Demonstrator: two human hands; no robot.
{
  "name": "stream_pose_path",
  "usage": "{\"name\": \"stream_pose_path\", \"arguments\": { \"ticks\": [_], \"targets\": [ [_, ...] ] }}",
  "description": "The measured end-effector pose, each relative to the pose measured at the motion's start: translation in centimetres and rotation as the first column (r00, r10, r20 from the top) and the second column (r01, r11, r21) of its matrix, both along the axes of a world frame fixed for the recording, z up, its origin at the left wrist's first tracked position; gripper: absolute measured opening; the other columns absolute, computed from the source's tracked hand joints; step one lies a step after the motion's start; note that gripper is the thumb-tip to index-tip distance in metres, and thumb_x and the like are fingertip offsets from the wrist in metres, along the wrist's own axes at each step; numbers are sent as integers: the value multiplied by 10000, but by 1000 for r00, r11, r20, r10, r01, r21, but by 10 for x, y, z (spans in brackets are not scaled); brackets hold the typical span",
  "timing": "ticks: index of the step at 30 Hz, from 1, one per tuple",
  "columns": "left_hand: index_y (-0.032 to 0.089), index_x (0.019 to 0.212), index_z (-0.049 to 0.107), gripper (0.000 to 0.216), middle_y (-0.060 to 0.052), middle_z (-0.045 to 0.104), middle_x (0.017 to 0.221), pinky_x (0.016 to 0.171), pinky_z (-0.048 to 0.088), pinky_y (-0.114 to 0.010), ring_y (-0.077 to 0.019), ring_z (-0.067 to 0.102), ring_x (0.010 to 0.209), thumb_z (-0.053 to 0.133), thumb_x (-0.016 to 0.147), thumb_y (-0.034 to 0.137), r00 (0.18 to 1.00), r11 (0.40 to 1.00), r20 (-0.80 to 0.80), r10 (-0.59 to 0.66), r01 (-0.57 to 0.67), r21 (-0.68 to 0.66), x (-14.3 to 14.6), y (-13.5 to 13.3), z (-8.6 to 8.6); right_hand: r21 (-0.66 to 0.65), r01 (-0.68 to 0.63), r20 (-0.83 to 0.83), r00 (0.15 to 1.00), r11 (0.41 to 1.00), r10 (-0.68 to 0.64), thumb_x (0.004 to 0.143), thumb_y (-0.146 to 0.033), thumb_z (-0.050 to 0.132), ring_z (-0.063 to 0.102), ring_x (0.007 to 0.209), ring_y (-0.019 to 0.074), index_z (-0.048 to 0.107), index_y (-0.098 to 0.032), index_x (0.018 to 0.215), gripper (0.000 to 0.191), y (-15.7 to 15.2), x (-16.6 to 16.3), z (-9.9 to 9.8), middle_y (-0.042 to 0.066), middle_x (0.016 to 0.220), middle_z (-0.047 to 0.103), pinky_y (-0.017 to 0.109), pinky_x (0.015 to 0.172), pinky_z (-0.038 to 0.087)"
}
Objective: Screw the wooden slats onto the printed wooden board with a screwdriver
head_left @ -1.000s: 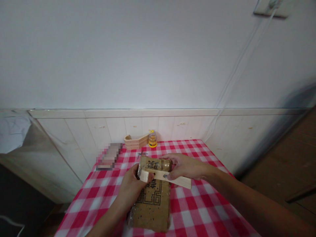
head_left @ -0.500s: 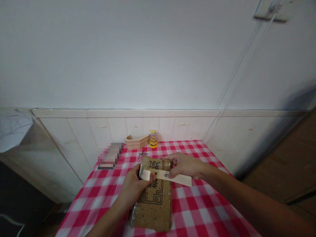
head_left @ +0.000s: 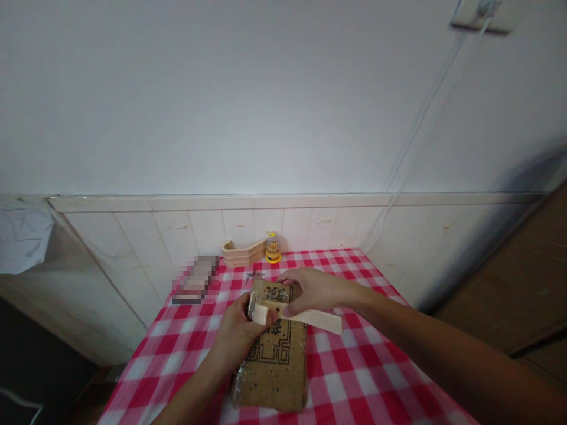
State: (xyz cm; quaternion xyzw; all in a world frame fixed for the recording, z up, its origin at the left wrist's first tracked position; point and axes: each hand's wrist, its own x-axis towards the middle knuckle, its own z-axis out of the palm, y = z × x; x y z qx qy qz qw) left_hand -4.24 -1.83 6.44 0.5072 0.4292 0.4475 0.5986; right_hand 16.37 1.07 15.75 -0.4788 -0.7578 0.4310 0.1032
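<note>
A brown patterned block (head_left: 274,366) wrapped in clear film lies on the red and white checked tablecloth (head_left: 354,378). Across its far end rests a pale wooden strip (head_left: 316,319) with small holes. My left hand (head_left: 239,333) grips the strip's left end, thumb on top. My right hand (head_left: 310,290) lies over the strip's middle with fingers curled in a pinch on the strip near a hole; whether a small part is in them I cannot make out.
Against the panelled wall (head_left: 177,230) stand a stack of curved wooden pieces (head_left: 241,254) and a small yellow container (head_left: 273,248). A few dark screws (head_left: 255,274) lie behind the block. A blurred flat object (head_left: 195,286) sits at the table's left far corner.
My right hand has slid left along the strip toward its middle hole. The left hand and block stay put.
</note>
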Motion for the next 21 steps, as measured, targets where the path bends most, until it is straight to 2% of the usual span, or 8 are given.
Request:
{"name": "stream_pose_path", "arguments": {
  "ticks": [3, 8, 14, 21],
  "targets": [
    [123, 1066, 644, 543, -119, 778, 945, 687, 570, -329, -237, 716, 767, 881, 630, 344, 1000, 1000, 30, -7, 8, -12, 0, 1, -1, -40, 41, -32, 999, 998, -42, 599, -207, 847, 672, 770, 174, 751, -195, 1006, 418, 6, -5, -7, -2, 891, 748, 235, 628, 476],
    [126, 1049, 650, 505, -105, 778, 923, 678, 562, -314, -231, 716, 769, 870, 642, 328, 1000, 1000, 20, -15, 15, 8, -1, 2, -1, -103, 122, -1, 992, 987, -122, 510, -186, 888, 630, 677, 150, 735, -187, 999, 513, 14, -8, -8, -8, 831, 723, 219, 537, 436],
    [130, 1091, 654, 510, -121, 770, 981, 712, 562, -329, -252, 715, 828, 851, 679, 356, 999, 999, -2, -38, 38, 34, -4, 3, -3, -69, 154, 70, 986, 986, -149, 500, -166, 894, 654, 745, 164, 744, -213, 1019, 542, 13, -13, -1, 2, 929, 753, 227, 582, 441],
    [134, 1130, 641, 561, -118, 766, 1005, 721, 564, -319, -251, 717, 848, 837, 701, 439, 1000, 1000, 8, -29, 29, 12, -2, -2, 1, -40, 148, 170, 976, 988, -139, 511, -146, 878, 673, 805, 190, 746, -191, 1018, 527, 12, -19, 8, 10, 943, 758, 238, 608, 452]
  ]
}}
